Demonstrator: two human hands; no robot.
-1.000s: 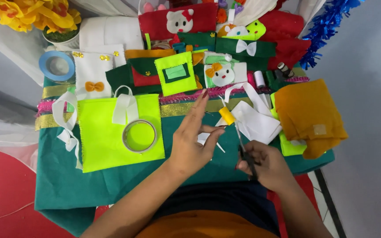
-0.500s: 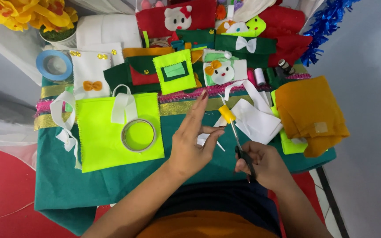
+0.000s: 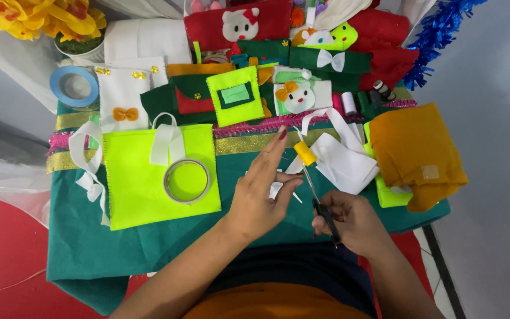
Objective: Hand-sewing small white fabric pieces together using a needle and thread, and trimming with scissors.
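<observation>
1. Nearest: right hand (image 3: 352,220), fingers curled tight through the black handles of small scissors (image 3: 320,198); the blades run up and away, toward a yellow spool (image 3: 305,154) at their far end.
2. Left hand (image 3: 261,198), just beside: thumb and bent fingers pinch a small white felt scrap (image 3: 277,189), index and middle fingers stretched straight up. The scrap sits between the two hands, over the green cloth (image 3: 78,248).
3. Judgement: the scrap looks light, soft and floppy; best held by its edge close to the blades so it stays taut. Scissors are stiff, with pointed tips.
4. Left of the hands: neon yellow felt bag (image 3: 143,189) with white handles, a clear tape roll (image 3: 187,180) lying on it.
5. Right: white felt pieces (image 3: 343,165), a folded orange cloth (image 3: 414,153).
6. Far: a blue tape roll (image 3: 74,86), small felt pouches with cat faces and bows, thread spools (image 3: 349,103).
</observation>
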